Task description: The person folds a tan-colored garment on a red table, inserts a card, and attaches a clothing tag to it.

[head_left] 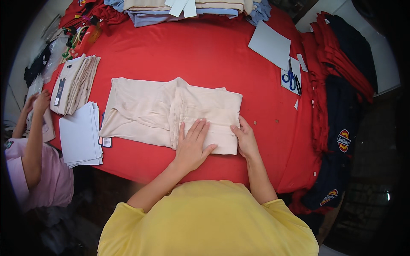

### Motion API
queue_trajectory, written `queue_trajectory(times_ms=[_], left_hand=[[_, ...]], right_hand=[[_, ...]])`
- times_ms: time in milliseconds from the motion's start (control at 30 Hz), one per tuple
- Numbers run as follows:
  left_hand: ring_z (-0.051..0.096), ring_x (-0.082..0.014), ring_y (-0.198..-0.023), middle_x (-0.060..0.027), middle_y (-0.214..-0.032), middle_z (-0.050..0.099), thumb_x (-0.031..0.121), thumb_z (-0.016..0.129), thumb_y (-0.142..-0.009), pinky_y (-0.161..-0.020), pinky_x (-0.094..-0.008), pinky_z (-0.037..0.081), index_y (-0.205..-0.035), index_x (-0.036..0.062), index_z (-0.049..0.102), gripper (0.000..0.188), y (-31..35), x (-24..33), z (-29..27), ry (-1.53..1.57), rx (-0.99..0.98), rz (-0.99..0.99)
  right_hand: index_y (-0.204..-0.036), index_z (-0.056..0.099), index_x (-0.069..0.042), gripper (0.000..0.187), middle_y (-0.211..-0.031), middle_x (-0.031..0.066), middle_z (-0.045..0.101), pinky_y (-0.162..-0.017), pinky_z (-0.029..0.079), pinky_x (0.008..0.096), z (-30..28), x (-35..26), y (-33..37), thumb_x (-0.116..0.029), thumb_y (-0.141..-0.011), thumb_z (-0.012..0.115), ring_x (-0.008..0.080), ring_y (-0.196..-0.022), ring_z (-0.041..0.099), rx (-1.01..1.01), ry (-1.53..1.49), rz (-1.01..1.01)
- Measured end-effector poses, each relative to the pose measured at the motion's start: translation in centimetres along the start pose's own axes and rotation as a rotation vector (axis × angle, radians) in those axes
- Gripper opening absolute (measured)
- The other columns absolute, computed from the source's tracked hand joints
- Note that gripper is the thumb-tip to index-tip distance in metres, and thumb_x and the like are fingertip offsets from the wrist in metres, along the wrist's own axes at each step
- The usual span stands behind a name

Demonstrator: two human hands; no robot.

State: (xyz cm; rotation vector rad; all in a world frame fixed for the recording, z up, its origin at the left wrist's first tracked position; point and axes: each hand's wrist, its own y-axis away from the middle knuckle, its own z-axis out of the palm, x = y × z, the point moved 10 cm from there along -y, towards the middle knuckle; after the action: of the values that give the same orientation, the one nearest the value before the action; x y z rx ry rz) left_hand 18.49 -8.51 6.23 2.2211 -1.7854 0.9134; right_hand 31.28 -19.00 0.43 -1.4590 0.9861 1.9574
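Observation:
A beige garment, partly folded, lies across the red-covered table in front of me. Its right part is doubled over into a squarish stack, while the left part spreads out in a single flatter length with creases. My left hand rests flat on the folded part, fingers stretched out. At the right edge of the fold, my right hand has its thumb on top of the cloth and its other fingers at the side, pinching the edge. A tag sticks out from under the garment's lower left corner.
Left of the garment are white sheets and a stack of folded beige garments. Another person's hands work at the far left. Blue-handled scissors lie by white card. Red and navy clothes hang over the right edge.

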Motion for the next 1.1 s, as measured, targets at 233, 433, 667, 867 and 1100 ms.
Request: queue_trajectory(times_ms=[233,433,667,867,1100], left_hand=[[0.061,-0.0322,-0.101,-0.0209,-0.110,0.062,0.032,0.061,-0.091,-0.088,-0.0385,0.046,-0.129,-0.0014,0.050,0.052,-3.5,-1.5,-2.9,0.596,-0.073,-0.367],[0.063,-0.0419,-0.087,-0.0271,-0.093,0.064,0.009,0.052,-0.088,-0.077,-0.0463,0.049,-0.127,0.0038,0.054,0.040,-3.0,-3.1,-1.1,0.611,-0.081,-0.356],[0.061,-0.0464,-0.085,-0.0299,-0.090,0.063,0.005,0.045,-0.089,-0.077,-0.0511,0.047,-0.128,0.0039,0.052,0.040,-2.7,-3.3,-0.5,0.590,-0.076,-0.343],[0.061,-0.0445,-0.088,-0.0252,-0.097,0.065,0.010,0.052,-0.089,-0.077,-0.0491,0.048,-0.124,0.0035,0.056,0.035,-2.8,-3.0,-0.9,0.542,-0.077,-0.328],[0.051,-0.0331,-0.110,-0.0099,-0.126,0.056,0.014,0.061,-0.086,-0.093,-0.0420,0.043,-0.113,0.0023,0.063,0.029,-2.1,-4.7,-4.7,-0.157,0.274,-0.073]], right_hand=[[-0.142,0.039,0.002,0.047,-0.113,0.0092,0.058,-0.078,0.049,0.0271,7.0,-5.6,2.9,-0.010,-0.096,0.044,0.0148,-0.095,0.057,-0.351,0.472,-0.026],[-0.118,0.056,-0.001,0.025,-0.108,0.0072,0.052,-0.065,0.051,0.0239,5.6,-3.3,-0.2,-0.010,-0.096,0.049,0.0124,-0.083,0.057,-0.132,0.249,-0.121],[-0.097,0.061,0.001,0.010,-0.091,0.0016,0.059,-0.070,0.047,0.0242,4.0,-2.4,-4.0,-0.008,-0.094,0.057,0.0085,-0.079,0.055,-0.242,0.073,-0.137],[-0.098,0.064,-0.001,0.014,-0.089,0.0016,0.063,-0.085,0.045,0.0280,3.7,-1.6,-4.5,-0.014,-0.096,0.058,0.0110,-0.084,0.056,-0.272,-0.147,-0.124],[-0.099,0.065,-0.004,0.012,-0.093,0.0015,0.064,-0.087,0.045,0.0292,3.5,-3.2,-3.5,-0.014,-0.095,0.060,0.0132,-0.086,0.058,-0.363,-0.478,-0.161]])
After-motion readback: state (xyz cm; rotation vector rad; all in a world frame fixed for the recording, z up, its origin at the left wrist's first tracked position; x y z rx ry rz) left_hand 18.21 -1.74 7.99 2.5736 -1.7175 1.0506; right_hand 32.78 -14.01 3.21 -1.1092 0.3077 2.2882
